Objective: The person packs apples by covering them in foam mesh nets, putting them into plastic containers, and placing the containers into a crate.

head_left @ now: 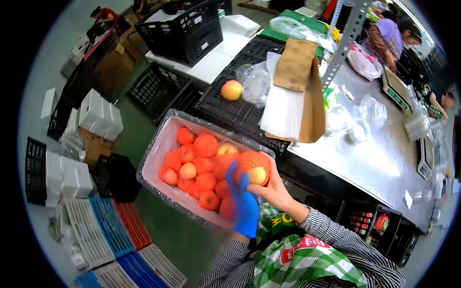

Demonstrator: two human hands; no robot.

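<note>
My right hand (274,188), bare, is closed on an apple (258,175) with a red foam net over part of it; its pale yellow-red skin shows on the near side. My left hand (246,207), in a blue glove, is just left of that apple, fingers pointing up. Motion smears it, and whether it grips anything is unclear. Below both hands stands a white foam box (156,165) lined with clear plastic. It holds several apples, most in red foam nets, such as the netted apple (205,145). One apple (188,171) shows bare skin on top.
Behind the box, black crates (218,103) carry a loose apple (231,90), plastic bags (254,84) and a cardboard box (314,105) with white sheets. A steel table (345,158) and metal post (343,43) stand right. Stacked crates (98,225) lie lower left. Other people work farther back.
</note>
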